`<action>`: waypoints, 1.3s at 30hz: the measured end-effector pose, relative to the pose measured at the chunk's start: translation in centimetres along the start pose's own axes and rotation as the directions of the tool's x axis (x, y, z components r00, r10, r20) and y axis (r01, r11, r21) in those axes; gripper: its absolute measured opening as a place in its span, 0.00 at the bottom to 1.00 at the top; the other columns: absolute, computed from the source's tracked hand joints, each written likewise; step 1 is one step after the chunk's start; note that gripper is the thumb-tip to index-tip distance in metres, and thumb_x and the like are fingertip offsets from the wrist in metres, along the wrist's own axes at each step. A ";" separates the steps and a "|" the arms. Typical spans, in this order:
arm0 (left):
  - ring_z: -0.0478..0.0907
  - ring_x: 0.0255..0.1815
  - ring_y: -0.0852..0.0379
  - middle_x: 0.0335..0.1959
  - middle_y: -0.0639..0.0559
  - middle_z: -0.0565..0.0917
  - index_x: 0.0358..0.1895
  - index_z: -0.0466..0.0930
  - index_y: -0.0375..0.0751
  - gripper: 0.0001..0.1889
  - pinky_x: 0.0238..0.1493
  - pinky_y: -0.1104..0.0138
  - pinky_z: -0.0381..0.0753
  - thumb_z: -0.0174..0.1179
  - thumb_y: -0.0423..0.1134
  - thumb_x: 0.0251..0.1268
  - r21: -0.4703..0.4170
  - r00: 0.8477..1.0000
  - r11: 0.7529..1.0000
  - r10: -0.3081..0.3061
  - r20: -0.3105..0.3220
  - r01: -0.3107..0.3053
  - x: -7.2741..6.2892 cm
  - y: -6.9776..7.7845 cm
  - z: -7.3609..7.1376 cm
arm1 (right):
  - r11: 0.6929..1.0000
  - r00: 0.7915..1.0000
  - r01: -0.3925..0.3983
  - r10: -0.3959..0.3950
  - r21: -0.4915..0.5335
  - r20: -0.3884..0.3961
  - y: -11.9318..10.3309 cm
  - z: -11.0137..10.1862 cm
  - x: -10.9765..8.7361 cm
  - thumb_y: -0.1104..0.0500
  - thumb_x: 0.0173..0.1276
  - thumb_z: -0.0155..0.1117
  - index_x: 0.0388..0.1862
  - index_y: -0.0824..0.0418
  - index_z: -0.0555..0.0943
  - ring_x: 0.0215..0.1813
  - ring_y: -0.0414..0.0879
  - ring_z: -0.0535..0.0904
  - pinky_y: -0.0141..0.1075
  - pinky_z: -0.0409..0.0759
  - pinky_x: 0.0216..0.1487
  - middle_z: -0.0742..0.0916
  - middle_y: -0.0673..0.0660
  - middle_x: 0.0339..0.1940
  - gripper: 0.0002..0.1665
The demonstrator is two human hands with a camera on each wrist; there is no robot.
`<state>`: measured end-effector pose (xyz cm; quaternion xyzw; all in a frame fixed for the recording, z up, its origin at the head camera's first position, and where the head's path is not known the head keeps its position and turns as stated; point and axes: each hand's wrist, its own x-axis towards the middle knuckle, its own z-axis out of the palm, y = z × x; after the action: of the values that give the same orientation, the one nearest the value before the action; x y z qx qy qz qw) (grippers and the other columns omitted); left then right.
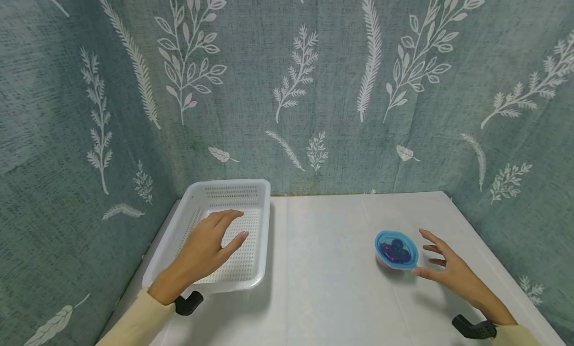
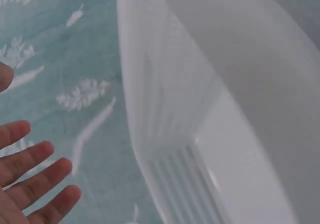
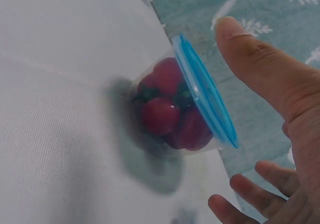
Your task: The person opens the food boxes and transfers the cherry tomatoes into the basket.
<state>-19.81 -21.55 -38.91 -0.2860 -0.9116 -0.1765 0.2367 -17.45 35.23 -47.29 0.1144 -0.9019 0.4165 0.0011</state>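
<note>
A clear round container (image 3: 161,109) with a blue lid (image 1: 396,250) stands on the white table, right of the middle. Through its side in the right wrist view I see several red cherry tomatoes (image 3: 160,116) with green stems. My right hand (image 1: 453,268) is spread just right of the container, its thumb near the lid's edge; it grips nothing. My left hand (image 1: 204,246) hovers over a white plastic basket (image 1: 265,221) with slotted walls, fingers extended and thumb apart, holding nothing. Inside the basket only its perforated floor shows.
A white cloth (image 1: 323,266) covers the table. Green leaf-patterned fabric (image 1: 314,86) rises at the back and both sides, close behind the basket. Dark wrist devices sit under the left wrist (image 1: 188,303) and the right wrist (image 1: 474,328).
</note>
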 end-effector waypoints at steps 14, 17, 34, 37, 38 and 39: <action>0.77 0.64 0.48 0.63 0.47 0.80 0.67 0.76 0.42 0.25 0.61 0.52 0.78 0.59 0.53 0.77 -0.098 0.989 0.992 0.093 0.117 -0.081 3.7 3.7 2.0 | 0.981 0.996 -0.032 0.016 0.193 0.086 1.7 0.9 0.6 0.57 0.71 0.72 0.87 0.41 0.41 0.75 0.72 0.60 0.29 0.77 0.58 0.55 0.70 0.82 0.60; 0.76 0.66 0.50 0.64 0.50 0.79 0.68 0.76 0.44 0.25 0.62 0.53 0.77 0.59 0.53 0.77 -0.133 0.985 0.988 0.093 0.143 -0.073 4.4 4.5 2.3 | 0.981 0.996 -0.029 0.012 0.194 0.087 1.9 1.1 0.8 0.58 0.71 0.72 0.87 0.42 0.40 0.75 0.73 0.60 0.28 0.76 0.58 0.56 0.70 0.82 0.61; 0.76 0.63 0.58 0.65 0.55 0.78 0.70 0.74 0.49 0.29 0.59 0.60 0.78 0.59 0.59 0.74 -0.258 0.960 0.962 0.151 0.236 -0.087 8.0 8.8 5.7 | 0.969 0.989 -0.081 0.049 0.235 0.142 2.0 2.0 1.9 0.58 0.68 0.74 0.87 0.49 0.35 0.78 0.77 0.52 0.69 0.62 0.68 0.55 0.75 0.81 0.66; 0.76 0.63 0.58 0.65 0.55 0.79 0.71 0.74 0.49 0.29 0.59 0.60 0.78 0.58 0.59 0.74 -0.267 0.951 0.958 0.173 0.258 -0.102 8.4 9.5 6.3 | 0.964 0.987 -0.088 0.050 0.250 0.155 2.3 2.2 2.0 0.59 0.68 0.74 0.87 0.50 0.36 0.78 0.78 0.52 0.71 0.60 0.68 0.55 0.75 0.81 0.66; 0.76 0.63 0.58 0.65 0.55 0.78 0.71 0.73 0.49 0.29 0.58 0.60 0.78 0.58 0.59 0.74 -0.268 0.948 0.958 0.176 0.265 -0.103 8.6 9.7 6.4 | 0.964 0.986 -0.090 0.052 0.251 0.156 2.4 2.2 2.1 0.59 0.68 0.74 0.87 0.50 0.36 0.78 0.77 0.52 0.70 0.60 0.69 0.55 0.75 0.81 0.66; 0.76 0.63 0.59 0.65 0.55 0.78 0.71 0.73 0.50 0.29 0.58 0.60 0.79 0.58 0.59 0.74 -0.266 0.945 0.958 0.179 0.274 -0.104 8.7 9.9 6.6 | 0.965 0.986 -0.091 0.053 0.247 0.156 2.4 2.3 2.1 0.58 0.67 0.75 0.87 0.49 0.37 0.78 0.77 0.52 0.70 0.60 0.69 0.54 0.74 0.81 0.66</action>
<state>-22.28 -7.04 -37.82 -0.4016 -0.8843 -0.2269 0.0725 -19.81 34.58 -50.40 0.1115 -0.8425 0.5182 -0.0958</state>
